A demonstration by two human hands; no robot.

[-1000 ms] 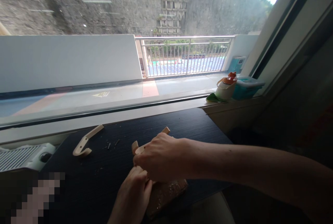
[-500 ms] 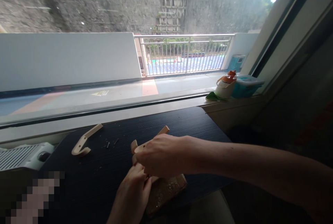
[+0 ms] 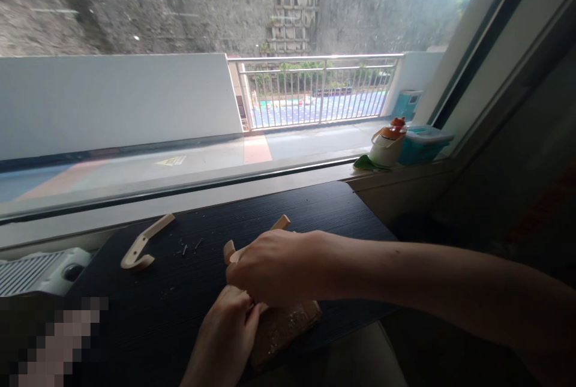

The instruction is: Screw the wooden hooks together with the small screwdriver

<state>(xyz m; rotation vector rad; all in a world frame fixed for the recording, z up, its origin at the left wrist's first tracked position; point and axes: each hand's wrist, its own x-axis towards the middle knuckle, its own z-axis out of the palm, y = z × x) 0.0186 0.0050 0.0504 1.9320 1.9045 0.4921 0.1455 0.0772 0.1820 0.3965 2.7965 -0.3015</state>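
My right hand [image 3: 274, 267] is closed over a pale wooden hook [image 3: 281, 223] whose ends stick out past my fingers, above a rough brown wooden block [image 3: 288, 324] on the black tabletop [image 3: 189, 297]. My left hand [image 3: 225, 333] comes up from below and grips the near left end of that block, fingers curled; what lies under my fingers is hidden. A second wooden hook [image 3: 144, 243] lies loose on the table to the left. A few small nails or screws [image 3: 189, 249] lie between the two hooks.
A window sill runs behind the table. On its right end stand a white pot with an orange lid [image 3: 387, 144] and a teal box [image 3: 423, 144]. A ribbed grey-white device [image 3: 40, 270] sits at the table's left edge. A blurred patch covers the lower left corner.
The view has shifted slightly, so everything sits a little higher and to the left. Both hands stay together at the hook and block with barely any movement.
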